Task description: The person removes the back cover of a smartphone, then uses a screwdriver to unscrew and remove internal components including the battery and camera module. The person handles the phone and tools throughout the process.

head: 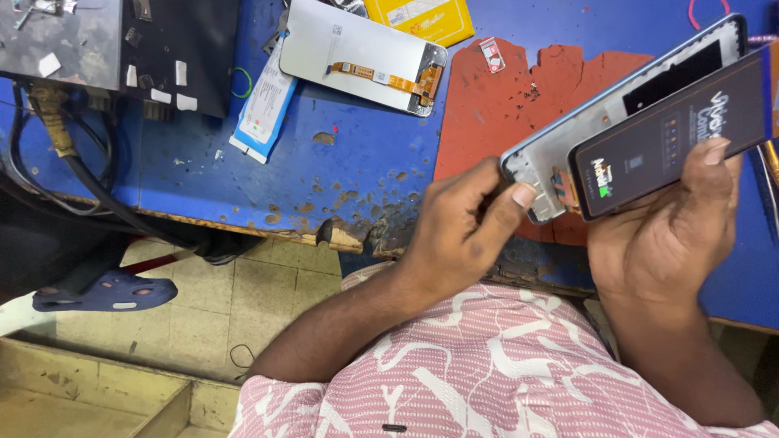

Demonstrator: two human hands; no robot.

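Observation:
My left hand [464, 219] pinches the lower corner of a light blue phone frame [568, 138], thumb on its bottom edge. My right hand [665, 231] grips a dark display panel [673, 134] laid over the frame, thumb on its front, with a small orange flex ribbon [566, 188] showing between the two parts. Both parts are held tilted above a blue worktable [365, 170] with a red mat [503, 105].
A second white-backed screen panel with an orange flex cable [357, 53] lies further back, beside a white-blue packet [264, 105] and a yellow box [422, 18]. A dark machine with cables [105, 40] sits at the far left. A blue sandal [105, 290] lies on the tiled floor.

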